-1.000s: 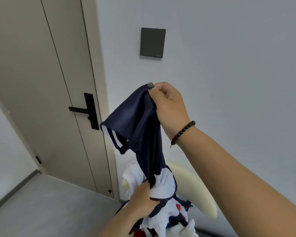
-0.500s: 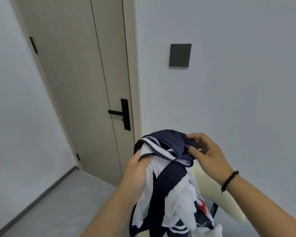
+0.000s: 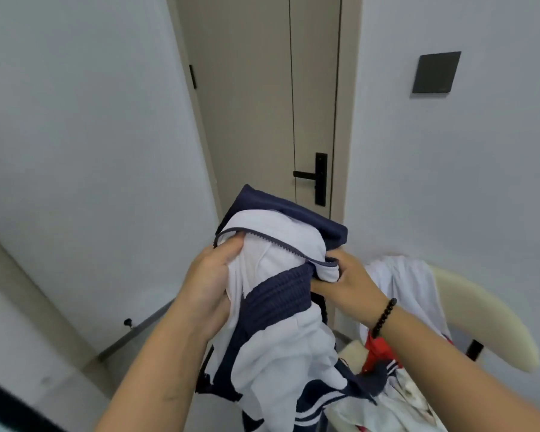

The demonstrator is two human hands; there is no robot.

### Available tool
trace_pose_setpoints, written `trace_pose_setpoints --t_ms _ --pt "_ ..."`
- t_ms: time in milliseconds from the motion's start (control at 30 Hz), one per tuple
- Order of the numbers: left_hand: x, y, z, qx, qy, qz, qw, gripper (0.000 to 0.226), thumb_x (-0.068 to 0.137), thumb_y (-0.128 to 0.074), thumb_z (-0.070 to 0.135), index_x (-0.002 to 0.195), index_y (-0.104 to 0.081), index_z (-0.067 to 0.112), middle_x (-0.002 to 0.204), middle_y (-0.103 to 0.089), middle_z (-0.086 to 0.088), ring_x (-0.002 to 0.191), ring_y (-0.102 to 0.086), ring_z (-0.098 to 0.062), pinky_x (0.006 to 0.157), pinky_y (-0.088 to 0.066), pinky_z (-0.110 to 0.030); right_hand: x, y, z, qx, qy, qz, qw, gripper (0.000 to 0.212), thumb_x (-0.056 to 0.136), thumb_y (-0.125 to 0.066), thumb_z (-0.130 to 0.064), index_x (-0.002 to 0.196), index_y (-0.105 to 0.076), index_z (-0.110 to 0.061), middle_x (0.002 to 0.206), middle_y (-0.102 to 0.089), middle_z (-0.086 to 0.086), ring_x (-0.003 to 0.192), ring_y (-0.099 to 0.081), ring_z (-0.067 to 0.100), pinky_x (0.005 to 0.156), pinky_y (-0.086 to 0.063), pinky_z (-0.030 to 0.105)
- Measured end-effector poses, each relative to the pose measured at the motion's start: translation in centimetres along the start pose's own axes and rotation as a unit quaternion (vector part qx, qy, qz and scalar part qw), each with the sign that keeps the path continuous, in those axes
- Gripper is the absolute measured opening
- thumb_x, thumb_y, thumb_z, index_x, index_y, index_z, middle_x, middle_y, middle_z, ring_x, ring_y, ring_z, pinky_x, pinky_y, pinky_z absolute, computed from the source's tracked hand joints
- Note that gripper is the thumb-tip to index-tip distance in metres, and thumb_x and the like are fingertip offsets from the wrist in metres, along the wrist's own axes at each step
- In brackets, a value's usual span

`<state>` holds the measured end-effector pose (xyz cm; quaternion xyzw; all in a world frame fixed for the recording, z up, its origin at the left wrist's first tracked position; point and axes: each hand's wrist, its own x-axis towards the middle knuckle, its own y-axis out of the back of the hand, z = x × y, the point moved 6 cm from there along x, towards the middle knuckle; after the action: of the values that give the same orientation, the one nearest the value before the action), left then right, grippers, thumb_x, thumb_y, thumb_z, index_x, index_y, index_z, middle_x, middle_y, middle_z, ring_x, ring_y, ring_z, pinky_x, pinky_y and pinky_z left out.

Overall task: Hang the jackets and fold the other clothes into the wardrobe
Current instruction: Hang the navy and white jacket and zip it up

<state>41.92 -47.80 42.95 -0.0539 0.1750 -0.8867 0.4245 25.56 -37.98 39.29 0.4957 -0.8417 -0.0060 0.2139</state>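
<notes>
Left fingers (image 3: pixel 228 249) curled into white cloth of jacket (image 3: pixel 281 275), just under zip edge; left hand (image 3: pixel 209 282) gripping from the left side, forearm running down to lower frame. Right fingers (image 3: pixel 325 283) curled round a fold of white cloth and navy ribbed band, pinching it; right hand (image 3: pixel 346 285) on the right side of the bundle, bead bracelet (image 3: pixel 384 318) on the wrist. Jacket held bunched in mid-air between both hands, in front of the chest: navy collar part uppermost, white body below, navy ribbed panel across the middle, zip teeth running diagonally across the top. Lower part hanging down toward the chair (image 3: pixel 487 310), with navy trim and white stripes at the bottom.

Behind right wrist, more clothes (image 3: pixel 399 294) heaped on the cream chair: white cloth draped over the backrest, a red piece (image 3: pixel 378 353) beneath the wrist, striped navy trim beside it. Chair standing against the wall (image 3: pixel 449 182), just right of the door (image 3: pixel 262 104).

Door shut, beige, with black handle (image 3: pixel 315 177) directly above the jacket. Dark square panel (image 3: pixel 436 72) on the wall at upper right. Grey floor (image 3: pixel 75 378) at lower left, a small doorstop (image 3: pixel 127 322) by the skirting.
</notes>
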Motion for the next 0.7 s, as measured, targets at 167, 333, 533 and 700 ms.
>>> trace_pose_setpoints --t_ms 167,333,533,700 --pt "-4.9 7.4 0.9 0.105 -0.026 0.129 0.986 0.021 0.094 -0.058 0.027 0.087 -0.078 0.024 0.098 -0.076 -0.006 0.091 -0.073 -0.023 0.08 -0.053 -0.039 -0.9 -4.5 -1.4 -0.024 -0.008 -0.054 0.998 0.017 0.08 -0.07 -0.001 0.088 -0.063 -0.015 0.079 -0.067 -0.01 0.072 -0.06 0.006 0.063 -0.049 0.02" --pt "-9.6 12.8 1.5 0.175 -0.062 0.281 0.942 0.027 0.091 -0.057 0.022 0.071 -0.074 0.027 0.077 -0.075 0.001 0.07 -0.07 -0.013 0.066 -0.052 -0.031 0.8 -6.9 -3.5 -0.05 -0.022 -0.095 0.994 0.02 0.074 -0.076 -0.01 0.091 -0.065 -0.011 0.086 -0.069 0.003 0.077 -0.065 0.015 0.068 -0.055 0.029" --pt "-14.8 15.0 1.4 0.197 -0.081 0.417 0.883 0.028 0.092 -0.053 0.019 0.067 -0.065 0.024 0.057 -0.064 0.015 0.054 -0.059 -0.001 0.056 -0.041 -0.023 1.8 -8.9 -3.6 -0.054 -0.026 -0.161 0.985 0.015 0.071 -0.075 0.0 0.075 -0.066 -0.011 0.067 -0.065 -0.003 0.052 -0.057 -0.004 0.048 -0.043 0.01" --pt "-18.5 15.6 0.8 0.293 -0.101 0.467 0.828 0.036 0.091 -0.055 0.019 0.056 -0.045 0.023 0.05 -0.04 0.017 0.048 -0.035 -0.001 0.052 -0.027 -0.023 1.9 -10.0 -3.3 -0.016 -0.042 -0.152 0.987 0.018 0.071 -0.071 0.006 0.076 -0.068 -0.011 0.068 -0.067 0.003 0.05 -0.059 0.001 0.046 -0.047 0.014"
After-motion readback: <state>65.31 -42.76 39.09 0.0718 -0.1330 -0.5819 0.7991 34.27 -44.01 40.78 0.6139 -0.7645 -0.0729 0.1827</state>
